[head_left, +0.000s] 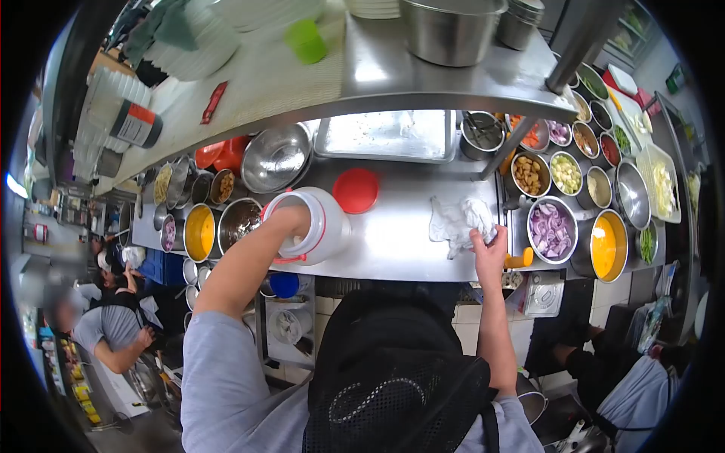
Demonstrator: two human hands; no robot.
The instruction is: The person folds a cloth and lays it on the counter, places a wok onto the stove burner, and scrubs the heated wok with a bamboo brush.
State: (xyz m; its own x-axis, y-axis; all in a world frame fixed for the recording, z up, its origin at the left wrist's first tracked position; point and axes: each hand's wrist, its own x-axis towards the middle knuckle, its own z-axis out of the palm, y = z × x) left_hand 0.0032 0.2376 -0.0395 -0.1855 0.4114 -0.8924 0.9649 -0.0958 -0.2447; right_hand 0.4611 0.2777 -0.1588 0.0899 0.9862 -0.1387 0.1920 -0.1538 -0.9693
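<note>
My left hand [297,220] reaches into the mouth of a large white plastic jar [330,226], which lies tilted with its opening toward me. Its fingers are hidden inside. A red round lid [356,190] rests on the steel counter just beyond the jar. On the right, my right hand [490,246] is closed on a crumpled, thin white plastic bag [458,220], most of which spreads over the counter.
A metal tray [385,137] and a steel bowl [276,156] line the back under a shelf [445,97]. To the right stand containers of sliced onion [550,229] and yellow liquid [604,245]. Another yellow-filled pot [198,232] is left. Other people [113,328] stand nearby.
</note>
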